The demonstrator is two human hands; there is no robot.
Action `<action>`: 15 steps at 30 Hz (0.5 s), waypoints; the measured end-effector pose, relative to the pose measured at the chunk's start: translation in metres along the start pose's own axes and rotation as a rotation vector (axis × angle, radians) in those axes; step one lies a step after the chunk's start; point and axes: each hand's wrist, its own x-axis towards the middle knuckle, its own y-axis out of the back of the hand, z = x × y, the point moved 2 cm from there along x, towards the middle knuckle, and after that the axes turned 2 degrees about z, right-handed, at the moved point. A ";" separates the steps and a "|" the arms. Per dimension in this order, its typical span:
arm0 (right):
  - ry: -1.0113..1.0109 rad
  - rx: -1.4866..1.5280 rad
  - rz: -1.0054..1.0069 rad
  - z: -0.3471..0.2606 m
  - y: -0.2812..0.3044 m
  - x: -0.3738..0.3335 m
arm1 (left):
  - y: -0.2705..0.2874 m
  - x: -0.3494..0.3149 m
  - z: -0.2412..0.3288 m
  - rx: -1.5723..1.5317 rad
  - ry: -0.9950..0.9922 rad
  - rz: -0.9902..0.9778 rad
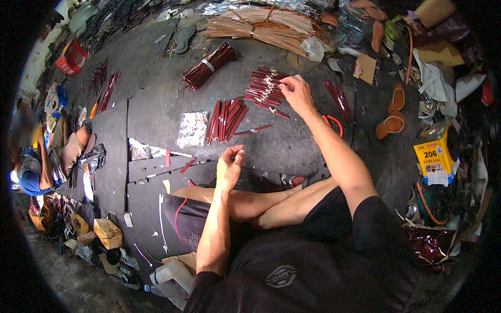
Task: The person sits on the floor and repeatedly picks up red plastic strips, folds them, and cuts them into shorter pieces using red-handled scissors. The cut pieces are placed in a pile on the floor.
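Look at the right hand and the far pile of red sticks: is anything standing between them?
Nothing visible does. The right hand already rests on the far pile of red sticks, fingertips touching it.

The scene is dim overall, with soft, even light falling from above onto the middle of the dark floor [156, 104]. Shadows are faint and short. A crinkled foil sheet [192, 129] and the silvery wrapping [235, 7] at the far edge throw small bright glints. Focus is fairly sharp in the centre and softens outward. Fisheye distortion bends the floor's straight seams toward the rim, and a black vignette swallows the corners. The figure at far left is blurred.
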 end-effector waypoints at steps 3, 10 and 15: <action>0.044 -0.076 0.050 0.019 -0.009 0.011 | -0.003 -0.001 0.003 0.146 -0.028 0.051; 0.060 -0.292 0.044 0.080 -0.030 -0.006 | -0.012 0.007 -0.006 0.412 -0.045 -0.059; -0.006 -0.286 0.061 0.092 -0.004 -0.003 | -0.010 0.007 -0.007 0.411 -0.078 -0.027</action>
